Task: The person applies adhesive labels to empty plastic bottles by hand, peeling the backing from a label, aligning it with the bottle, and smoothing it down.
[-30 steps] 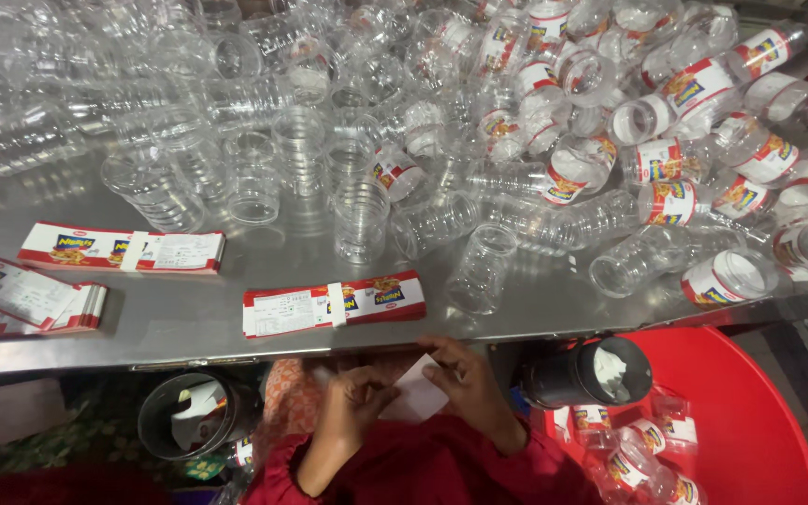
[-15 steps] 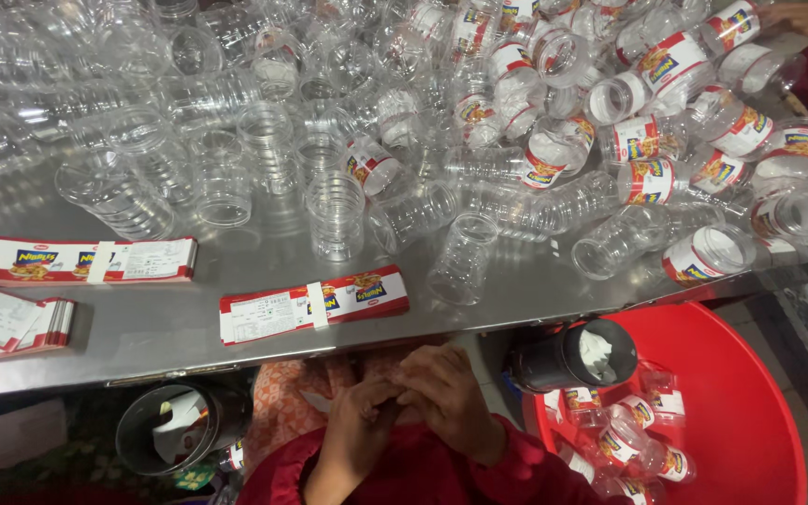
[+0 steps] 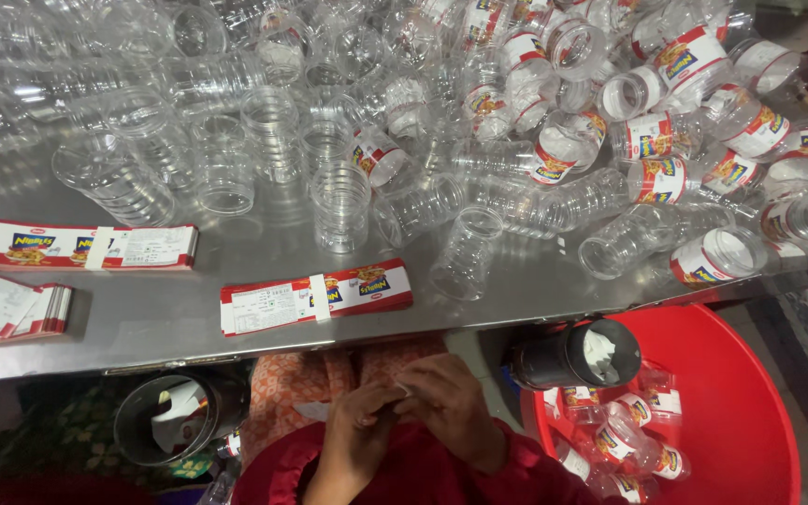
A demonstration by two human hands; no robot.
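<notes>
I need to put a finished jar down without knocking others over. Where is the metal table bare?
Bare steel table shows along the near edge: between the left label bundle and the middle label bundle, and right of that bundle up to the lying clear jar. The far half and right side are crowded with jars.

Three banded red-white label stacks (image 3: 316,297) on steel table (image 3: 142,327); red-white-blue labels on jars (image 3: 658,180) right.

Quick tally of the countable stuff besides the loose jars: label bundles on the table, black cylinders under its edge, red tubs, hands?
Label bundles: 3
Black cylinders: 2
Red tub: 1
Hands, left hand and right hand, together below the table edge: 2
Total: 8
</notes>
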